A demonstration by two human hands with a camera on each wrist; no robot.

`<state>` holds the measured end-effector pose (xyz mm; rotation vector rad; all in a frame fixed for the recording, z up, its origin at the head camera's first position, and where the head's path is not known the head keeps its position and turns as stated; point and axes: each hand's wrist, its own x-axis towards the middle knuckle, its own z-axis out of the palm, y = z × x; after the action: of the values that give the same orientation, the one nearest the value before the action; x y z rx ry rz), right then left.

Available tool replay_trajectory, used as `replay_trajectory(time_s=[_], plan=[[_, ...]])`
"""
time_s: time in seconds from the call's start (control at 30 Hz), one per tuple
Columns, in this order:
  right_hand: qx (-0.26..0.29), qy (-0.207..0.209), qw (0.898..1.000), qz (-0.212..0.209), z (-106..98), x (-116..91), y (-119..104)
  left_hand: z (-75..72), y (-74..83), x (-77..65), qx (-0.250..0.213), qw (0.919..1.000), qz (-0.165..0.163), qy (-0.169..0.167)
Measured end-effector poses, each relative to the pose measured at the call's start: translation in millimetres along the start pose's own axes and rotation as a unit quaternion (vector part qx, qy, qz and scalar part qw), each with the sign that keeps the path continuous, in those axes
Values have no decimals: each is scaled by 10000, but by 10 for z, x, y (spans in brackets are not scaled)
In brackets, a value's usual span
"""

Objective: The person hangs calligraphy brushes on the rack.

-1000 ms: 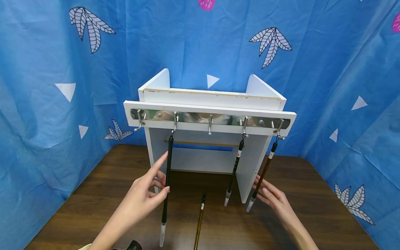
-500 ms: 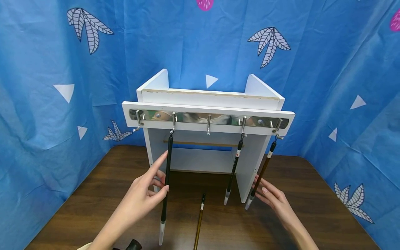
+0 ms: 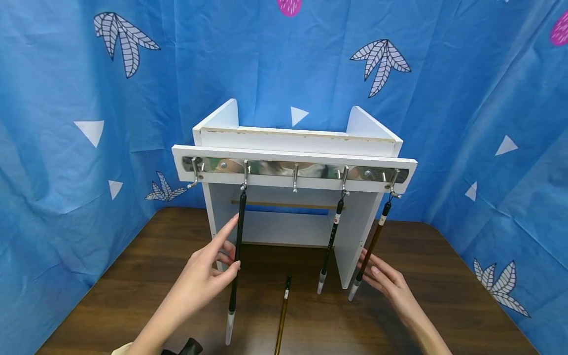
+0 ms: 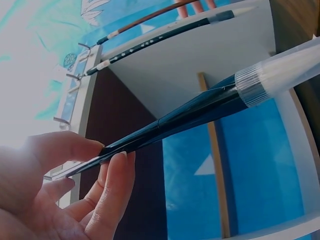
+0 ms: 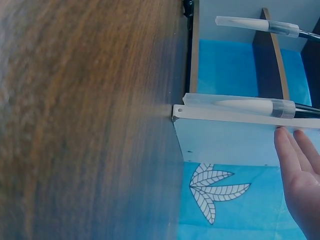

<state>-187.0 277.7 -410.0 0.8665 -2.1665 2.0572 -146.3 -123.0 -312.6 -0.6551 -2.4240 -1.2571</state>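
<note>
In the head view my left hand (image 3: 199, 276) pinches the handle of a black calligraphy brush (image 3: 232, 296) between thumb and fingers, index finger stretched up along it. The brush's top end is at the second hook (image 3: 246, 172) from the left on a white rack (image 3: 297, 140). A clear cap (image 4: 252, 84) covers its white bristles in the left wrist view. My right hand (image 3: 390, 281) has extended fingers at the rack's right side panel (image 5: 225, 142), behind a hanging brown-handled brush (image 3: 374, 241). Another dark brush (image 3: 330, 241) hangs from the fourth hook.
A brush with a golden-brown handle (image 3: 282, 315) lies on the dark wooden table (image 3: 443, 296) below the rack. Near the front edge of the view is a black object (image 3: 191, 346). A patterned blue cloth (image 3: 275, 59) hangs behind and at both sides.
The head view has shifted very slightly. Both hands keep their places, and the black brush stays in the left hand's pinch at the second hook.
</note>
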Motion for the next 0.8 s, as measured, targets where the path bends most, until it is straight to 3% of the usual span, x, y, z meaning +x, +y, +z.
replay_trajectory(time_s=[0.8], plan=[[47, -47, 9999, 86, -5, -20, -4, 116, -181, 77, 25, 9995, -10, 304]])
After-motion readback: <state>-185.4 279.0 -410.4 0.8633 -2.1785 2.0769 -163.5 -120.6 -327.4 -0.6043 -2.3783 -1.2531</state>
